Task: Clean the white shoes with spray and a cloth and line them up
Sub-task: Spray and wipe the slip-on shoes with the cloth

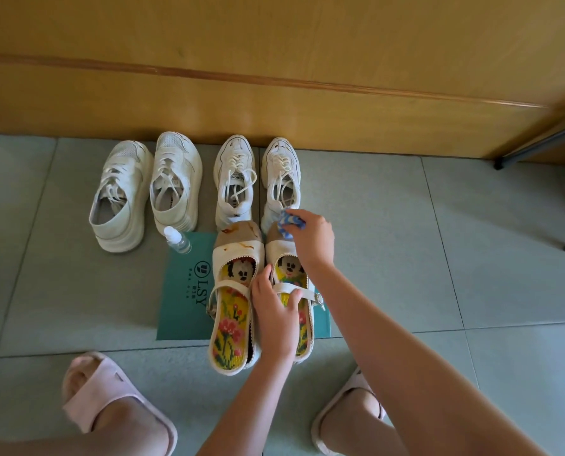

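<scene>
Two strap shoes with bright embroidered insoles stand side by side on a teal paper bag. My left hand grips the right strap shoe at its strap and inner side. My right hand pinches a blue patterned cloth against that shoe's toe. The left strap shoe has brown stains on its toe. A small clear spray bottle lies on the bag's far left corner. Two pairs of white sneakers stand in a row along the wall.
A yellow wooden panel runs behind the sneakers. My feet in pink slippers rest on the grey floor tiles at the bottom. Dark metal furniture legs stand at the far right.
</scene>
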The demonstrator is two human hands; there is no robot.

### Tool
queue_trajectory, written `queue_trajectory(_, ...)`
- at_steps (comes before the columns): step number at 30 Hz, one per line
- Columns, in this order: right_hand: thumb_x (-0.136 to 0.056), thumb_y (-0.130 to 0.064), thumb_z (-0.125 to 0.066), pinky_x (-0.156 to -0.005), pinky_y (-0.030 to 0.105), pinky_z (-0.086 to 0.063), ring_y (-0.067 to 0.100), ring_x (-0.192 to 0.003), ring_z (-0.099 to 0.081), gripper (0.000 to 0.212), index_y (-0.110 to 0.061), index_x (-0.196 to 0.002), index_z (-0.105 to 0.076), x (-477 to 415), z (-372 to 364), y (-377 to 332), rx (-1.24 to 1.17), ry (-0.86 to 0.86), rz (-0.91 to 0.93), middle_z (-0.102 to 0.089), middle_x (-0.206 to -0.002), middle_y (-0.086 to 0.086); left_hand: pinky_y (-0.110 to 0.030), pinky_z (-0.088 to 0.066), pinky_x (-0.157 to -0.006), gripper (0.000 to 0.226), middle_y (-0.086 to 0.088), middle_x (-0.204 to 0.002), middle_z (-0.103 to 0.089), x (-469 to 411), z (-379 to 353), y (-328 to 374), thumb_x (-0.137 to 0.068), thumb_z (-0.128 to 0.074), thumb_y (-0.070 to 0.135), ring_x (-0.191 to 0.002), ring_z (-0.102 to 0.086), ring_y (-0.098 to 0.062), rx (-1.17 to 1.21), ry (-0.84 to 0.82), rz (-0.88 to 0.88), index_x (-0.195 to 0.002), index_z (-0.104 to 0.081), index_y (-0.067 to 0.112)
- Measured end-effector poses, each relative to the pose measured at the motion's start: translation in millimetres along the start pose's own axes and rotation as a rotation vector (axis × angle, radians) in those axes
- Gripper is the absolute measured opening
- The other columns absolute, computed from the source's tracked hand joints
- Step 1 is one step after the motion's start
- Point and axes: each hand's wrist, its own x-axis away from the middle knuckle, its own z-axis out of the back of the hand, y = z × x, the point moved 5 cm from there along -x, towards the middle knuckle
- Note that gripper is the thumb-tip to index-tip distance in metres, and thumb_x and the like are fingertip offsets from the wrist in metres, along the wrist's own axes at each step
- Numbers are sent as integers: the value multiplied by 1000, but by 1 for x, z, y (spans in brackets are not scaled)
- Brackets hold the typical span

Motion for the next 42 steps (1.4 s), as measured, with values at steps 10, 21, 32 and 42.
queue_trajectory(10, -75, 3, -69, -78, 3, -34, 18, -99, -56, 33, -12, -104, -73, 48, 17, 6, 71, -176, 219, -68, -106, 7, -19, -23, -105, 64, -4, -139, -43, 0, -2, -3, -82, -69, 18, -129, -36, -14, 45, 0, 39, -138, -38, 12)
queue_trajectory(21, -86, -3, -61, -84, 31, -43, 21, -96, -51, 21, -3, -104, -69, -15, -5, -24, 119, -106, 117, -60, -96, 9, -10, -19, -103, 63, -2, -140, -42, 0, 0, 1, -83, -69, 20, -131, -34, -11, 19, 6, -11, -138, -39, 10)
queue_trajectory(32, -87, -5, -63, -52, 10, -37, 11, -64, -52, 11, 3, -93, -67, -40, 2, -9, 99, -246, -46, -61, -83, 9, -5, -17, -101, 58, -4, -137, -45, 0, 1, 0, -85, -67, 17, -128, -36, -12, 10, 20, -22, -136, -42, 9)
queue_trajectory(42, -86, 2, -59, -57, 3, -37, 13, -80, -54, 26, -4, -110, -69, -6, 31, 16, 1, -92, -29, -65, -98, 7, -16, -22, -106, 56, -6, -140, -43, 1, -2, -1, -86, -65, 13, -131, -36, -16, 10, 8, 3, -137, -41, 7)
